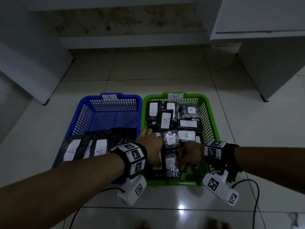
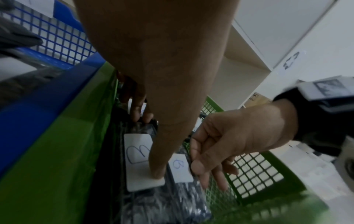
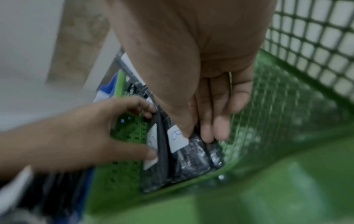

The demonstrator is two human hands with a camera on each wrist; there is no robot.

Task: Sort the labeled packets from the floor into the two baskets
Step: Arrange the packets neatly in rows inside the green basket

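Blue basket (image 1: 85, 111) left, holds A packets (image 1: 100, 150). Left hand (image 1: 152, 146) spans B packet (image 2: 142, 160) in green basket (image 1: 212, 123), thumb and fingers at its ends. Right hand (image 1: 192, 154) pinches neighbouring packet (image 3: 191, 154). Best: lay both flat, side by side, labels up, then let go.

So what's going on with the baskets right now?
Both hands are down in the green basket, marked B and crowded with B packets. The left hand grips one B packet, thumb on its label; the right hand pinches the neighbouring packet. The blue basket, marked A, holds a few A packets at its near end.
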